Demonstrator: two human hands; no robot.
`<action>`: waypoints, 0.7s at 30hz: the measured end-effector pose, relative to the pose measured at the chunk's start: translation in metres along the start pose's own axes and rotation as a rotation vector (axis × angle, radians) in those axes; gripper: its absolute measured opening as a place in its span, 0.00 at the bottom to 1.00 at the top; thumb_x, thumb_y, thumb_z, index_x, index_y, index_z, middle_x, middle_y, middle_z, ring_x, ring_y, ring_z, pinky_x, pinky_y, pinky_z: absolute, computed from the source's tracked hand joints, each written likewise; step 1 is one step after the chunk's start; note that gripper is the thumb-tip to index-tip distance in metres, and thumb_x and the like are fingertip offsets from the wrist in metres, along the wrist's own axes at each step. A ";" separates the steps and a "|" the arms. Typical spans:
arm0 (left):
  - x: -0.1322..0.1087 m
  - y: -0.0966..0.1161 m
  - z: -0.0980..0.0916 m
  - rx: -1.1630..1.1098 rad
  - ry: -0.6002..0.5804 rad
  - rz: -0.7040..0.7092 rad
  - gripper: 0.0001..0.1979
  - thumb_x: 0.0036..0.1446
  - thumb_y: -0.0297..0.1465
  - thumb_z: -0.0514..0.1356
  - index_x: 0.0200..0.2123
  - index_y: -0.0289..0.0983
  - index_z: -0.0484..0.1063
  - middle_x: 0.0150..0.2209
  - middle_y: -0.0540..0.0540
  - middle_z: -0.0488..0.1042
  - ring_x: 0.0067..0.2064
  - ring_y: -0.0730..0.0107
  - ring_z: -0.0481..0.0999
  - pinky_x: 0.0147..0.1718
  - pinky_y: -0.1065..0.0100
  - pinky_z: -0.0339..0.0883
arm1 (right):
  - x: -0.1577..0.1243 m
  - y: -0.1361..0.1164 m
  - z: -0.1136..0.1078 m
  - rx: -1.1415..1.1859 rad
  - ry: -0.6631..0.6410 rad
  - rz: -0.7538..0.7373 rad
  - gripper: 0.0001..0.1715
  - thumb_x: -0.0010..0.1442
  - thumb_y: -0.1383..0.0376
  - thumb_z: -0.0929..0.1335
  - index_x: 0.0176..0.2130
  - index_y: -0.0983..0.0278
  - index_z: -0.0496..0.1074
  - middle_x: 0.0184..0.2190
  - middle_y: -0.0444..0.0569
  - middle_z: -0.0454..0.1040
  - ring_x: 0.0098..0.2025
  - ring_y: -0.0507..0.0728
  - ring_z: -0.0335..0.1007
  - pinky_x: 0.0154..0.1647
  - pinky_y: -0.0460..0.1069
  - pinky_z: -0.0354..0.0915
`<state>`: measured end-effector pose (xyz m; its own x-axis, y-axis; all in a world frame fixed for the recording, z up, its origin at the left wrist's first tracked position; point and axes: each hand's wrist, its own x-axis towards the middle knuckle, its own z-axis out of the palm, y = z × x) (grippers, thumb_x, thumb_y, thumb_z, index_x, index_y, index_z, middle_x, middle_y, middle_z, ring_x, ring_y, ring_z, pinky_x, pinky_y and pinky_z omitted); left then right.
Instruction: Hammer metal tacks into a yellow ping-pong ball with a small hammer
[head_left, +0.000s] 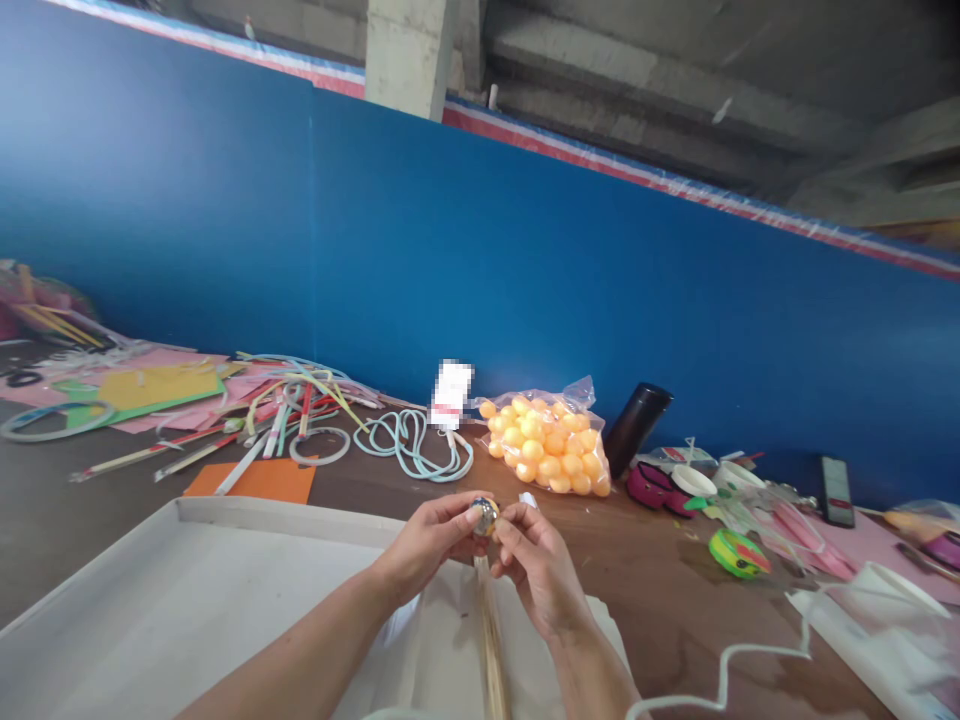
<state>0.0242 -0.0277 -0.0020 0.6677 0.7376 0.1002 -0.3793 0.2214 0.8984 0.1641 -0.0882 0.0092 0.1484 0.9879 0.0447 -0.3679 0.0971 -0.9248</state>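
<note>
My left hand point(439, 535) pinches a small, shiny, silver round object point(485, 514) between thumb and fingers. At the object's right side, my right hand point(536, 570) has its thumb and forefinger closed together on the edge, where a little yellow shows. What exactly the object is, I cannot make out. Beneath both hands a bundle of thin wooden sticks point(491, 650) runs down towards me, over a white shallow tray or box lid point(247, 590).
Behind my hands sits a clear bag of orange balls point(547, 445), beside a black bottle point(637, 425). Coiled pale-blue tubing point(412, 450), coloured paper point(165, 385) and strips lie left. On the right are a green tape roll point(739, 553) and a phone-like device point(836, 490). A blue wall point(480, 250) closes the back.
</note>
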 end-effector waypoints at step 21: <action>-0.002 0.000 0.006 -0.046 0.012 0.052 0.19 0.52 0.38 0.60 0.45 0.34 0.71 0.34 0.42 0.74 0.30 0.67 0.74 0.33 0.63 0.66 | -0.001 0.000 -0.002 -0.048 -0.057 -0.038 0.06 0.56 0.64 0.69 0.35 0.61 0.67 0.19 0.37 0.63 0.20 0.46 0.58 0.21 0.43 0.62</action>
<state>0.0269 -0.0326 0.0009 0.6390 0.7562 0.1409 -0.4424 0.2115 0.8715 0.1656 -0.0892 0.0087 0.1080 0.9891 0.1000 -0.3186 0.1298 -0.9390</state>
